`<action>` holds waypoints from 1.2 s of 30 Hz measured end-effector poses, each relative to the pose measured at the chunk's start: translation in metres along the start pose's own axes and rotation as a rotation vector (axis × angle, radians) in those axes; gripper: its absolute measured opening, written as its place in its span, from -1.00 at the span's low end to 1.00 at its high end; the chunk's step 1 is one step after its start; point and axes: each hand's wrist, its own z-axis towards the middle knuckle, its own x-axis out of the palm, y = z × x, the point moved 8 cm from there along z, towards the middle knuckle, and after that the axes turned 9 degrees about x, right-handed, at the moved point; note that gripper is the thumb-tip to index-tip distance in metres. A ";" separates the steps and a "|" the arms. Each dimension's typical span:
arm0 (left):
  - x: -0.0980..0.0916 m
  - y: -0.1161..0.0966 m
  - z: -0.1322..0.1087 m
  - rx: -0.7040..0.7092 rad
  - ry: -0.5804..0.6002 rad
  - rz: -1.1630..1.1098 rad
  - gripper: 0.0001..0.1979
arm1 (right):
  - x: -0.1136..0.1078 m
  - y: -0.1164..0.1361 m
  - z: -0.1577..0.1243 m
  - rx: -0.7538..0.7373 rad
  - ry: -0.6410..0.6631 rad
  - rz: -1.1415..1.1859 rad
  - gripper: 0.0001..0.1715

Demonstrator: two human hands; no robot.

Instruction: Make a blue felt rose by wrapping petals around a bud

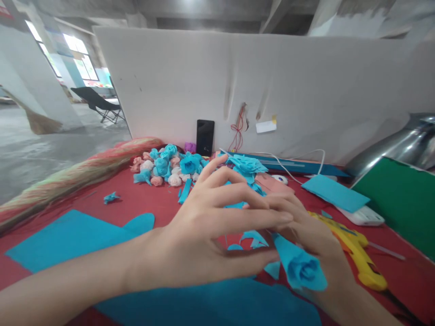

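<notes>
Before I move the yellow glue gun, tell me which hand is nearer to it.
Right. The right hand is just left of the glue gun in the picture; the left hand is farther left, with the right hand between.

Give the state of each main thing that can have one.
Blue paper flower: rolled, outer edge flared
Left hand: fingers spread, near the flower's base
Right hand: beside the flower, fingers largely hidden
Flower pile: heaped loosely
Phone: standing upright, dark
Yellow glue gun: lying down, partly hidden
Chair: unfolded
Blue sheet: lying flat
</notes>
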 end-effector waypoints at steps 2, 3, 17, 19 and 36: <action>0.001 0.001 0.000 -0.002 -0.001 0.001 -0.84 | 0.000 -0.002 0.000 0.025 -0.014 0.002 -0.81; 0.001 0.001 0.000 -0.002 -0.005 -0.005 -0.86 | 0.000 -0.002 0.000 0.039 -0.016 0.010 -0.80; 0.005 0.014 -0.005 -0.161 0.004 -0.314 -0.87 | 0.001 0.003 0.001 0.151 0.031 0.089 -0.76; 0.004 0.016 -0.004 -0.176 -0.036 -0.349 -0.91 | 0.000 0.005 0.002 0.141 0.013 0.096 -0.79; 0.018 0.111 -0.041 -0.870 -0.621 -1.049 -0.90 | 0.108 0.016 0.017 0.624 0.404 0.612 -0.65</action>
